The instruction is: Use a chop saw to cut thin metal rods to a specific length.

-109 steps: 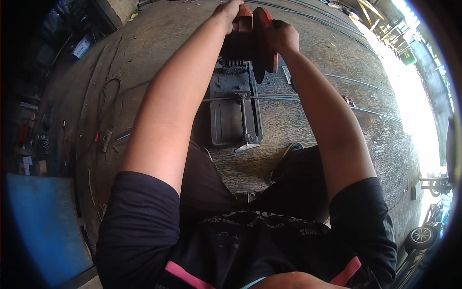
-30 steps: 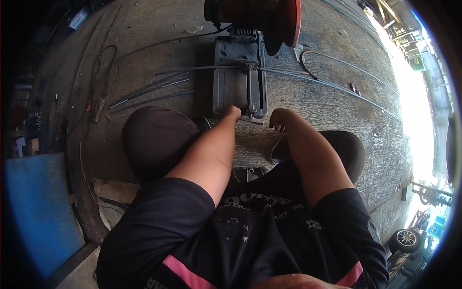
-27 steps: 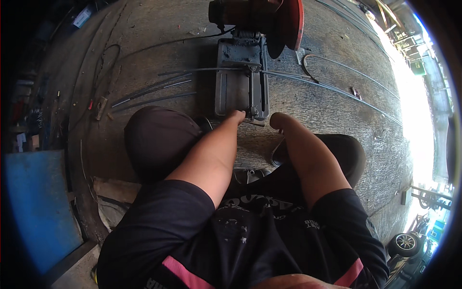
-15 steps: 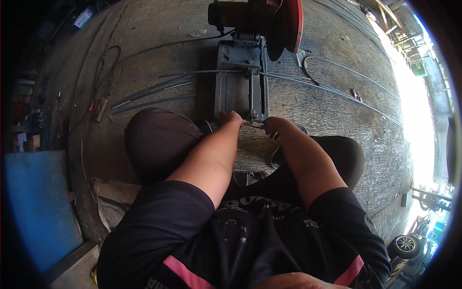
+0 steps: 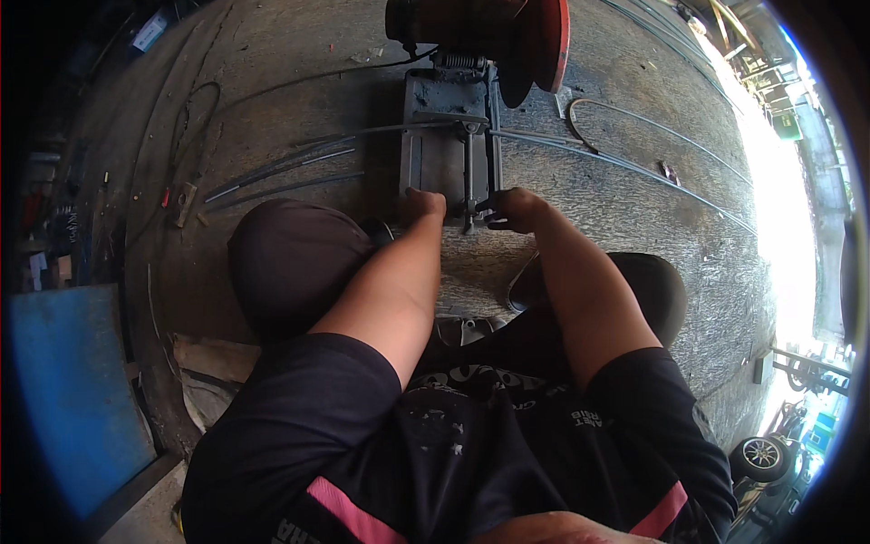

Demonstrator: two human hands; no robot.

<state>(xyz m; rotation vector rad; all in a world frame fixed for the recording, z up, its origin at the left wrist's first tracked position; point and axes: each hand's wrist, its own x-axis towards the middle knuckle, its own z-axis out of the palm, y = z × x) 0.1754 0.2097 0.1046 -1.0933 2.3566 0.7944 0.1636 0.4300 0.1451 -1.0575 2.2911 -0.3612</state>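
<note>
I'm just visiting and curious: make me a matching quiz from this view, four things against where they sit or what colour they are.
Things:
1. saw guard
2. left hand
3. right hand
4. flat panel

Descriptions:
A. blue, at the far left
B. on the near left corner of the grey saw base
C. red, at the top
D. at the handle on the base's near right edge

Pairs: 1-C, 2-B, 3-D, 4-A

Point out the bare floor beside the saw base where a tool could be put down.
Bare concrete lies right of the grey metal saw base, between the thin steel rods and the right knee. Left side is crowded with dark rods; both hands block the near edge.
</note>
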